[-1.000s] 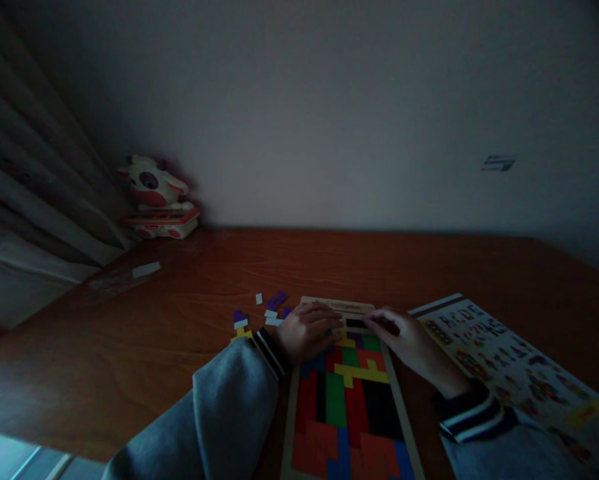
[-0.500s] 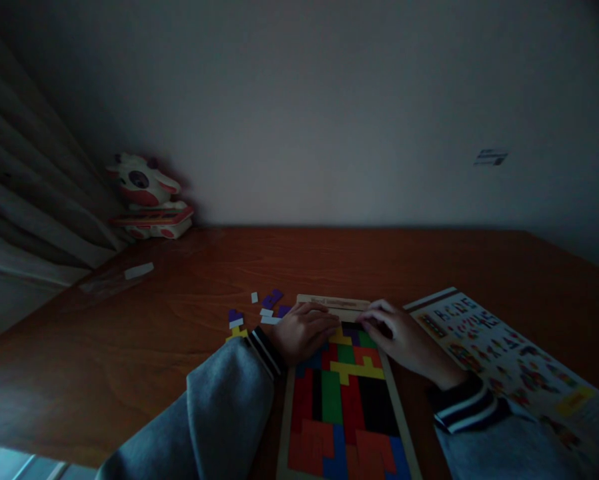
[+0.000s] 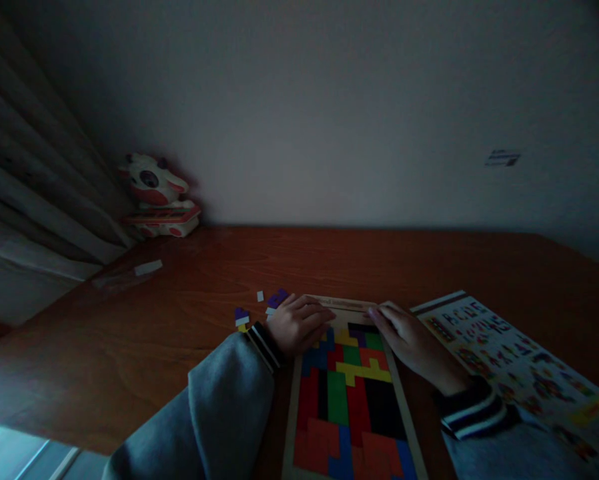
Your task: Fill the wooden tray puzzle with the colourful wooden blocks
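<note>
A wooden puzzle board (image 3: 413, 427) lies in front of me, filled with coloured block pieces in red, blue, green, yellow and black; bare wood shows near its far end. My left hand (image 3: 299, 325) rests palm down over the board's far left part, fingers stretched out and covering some pieces. At the far right edge is my right hand (image 3: 404, 337), its thumb and fingers extended onto the rim beside a black piece (image 3: 362, 327). I see no piece held in either hand. Loose purple pieces (image 3: 278, 298) and white ones lie left of the board, partly behind my left hand.
A printed pattern sheet (image 3: 509, 360) lies to the right of the board. At the back left stands a cow-shaped toy (image 3: 162, 193) near a curtain (image 3: 39, 180). A white strip (image 3: 148, 267) is on the wooden table (image 3: 189, 293), and a wall rises behind it.
My right hand's fingers have drawn back slightly from the black piece to the board's right edge, and the gap between thumb and fingers has narrowed. The whole view has shifted a little.
</note>
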